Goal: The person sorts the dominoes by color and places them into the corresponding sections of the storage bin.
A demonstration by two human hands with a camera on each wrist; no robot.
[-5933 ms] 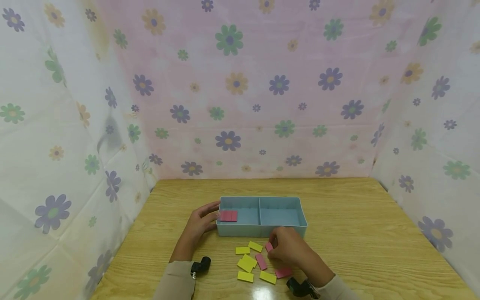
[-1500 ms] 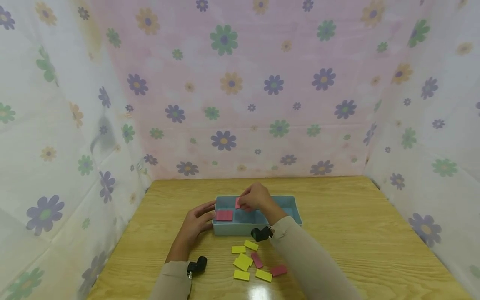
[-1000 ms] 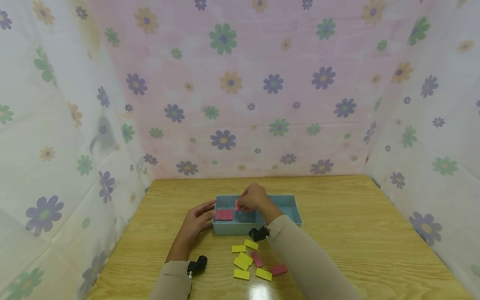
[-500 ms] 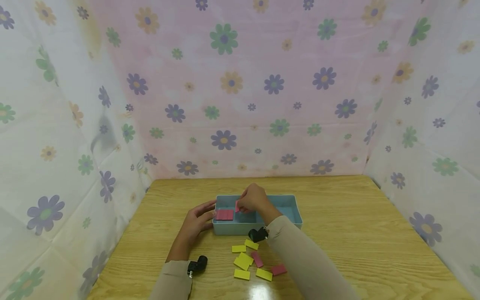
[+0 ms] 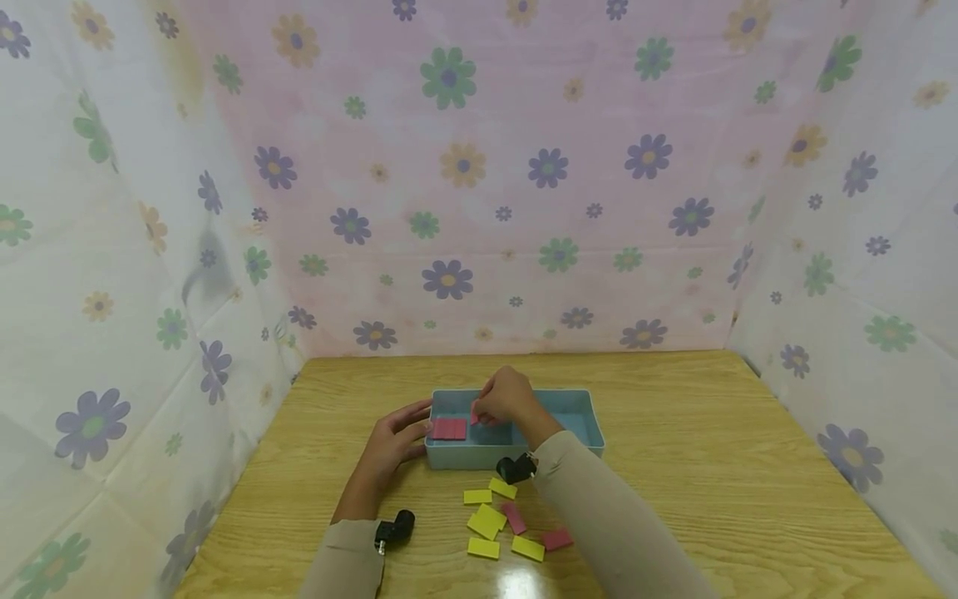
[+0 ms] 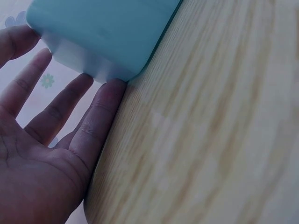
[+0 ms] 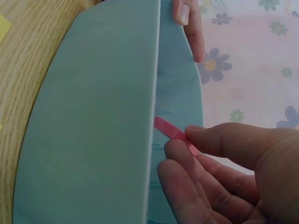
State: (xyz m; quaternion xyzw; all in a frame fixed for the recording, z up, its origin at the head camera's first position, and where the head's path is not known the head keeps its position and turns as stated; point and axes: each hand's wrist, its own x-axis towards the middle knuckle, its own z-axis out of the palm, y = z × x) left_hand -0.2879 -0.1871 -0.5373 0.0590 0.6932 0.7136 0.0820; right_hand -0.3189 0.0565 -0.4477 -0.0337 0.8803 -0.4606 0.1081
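A light blue two-compartment box (image 5: 464,457) stands on the table, with pink rectangular blocks (image 5: 449,428) lying side by side in its left compartment. My left hand (image 5: 394,437) is at the box's left end; in the left wrist view its spread, nearly straight fingers touch the end wall (image 6: 103,42). My right hand (image 5: 507,398) reaches into the left compartment near the divider. Thumb and fingers pinch another pink block (image 7: 169,129), held tilted inside the box in the right wrist view. The box's near wall hides the block's lower end there.
In front of the box lie several yellow blocks (image 5: 484,548), two of them overlapping, and two pink blocks (image 5: 513,517). My right sleeve (image 5: 606,507) passes close to the right-hand pink one. The wooden table (image 5: 674,416) ends at flowered cloth walls (image 5: 494,249).
My right hand has picked up a pink block from the pile and carried it into the left compartment. During the last second it has barely moved. My left hand stays at the box's end.
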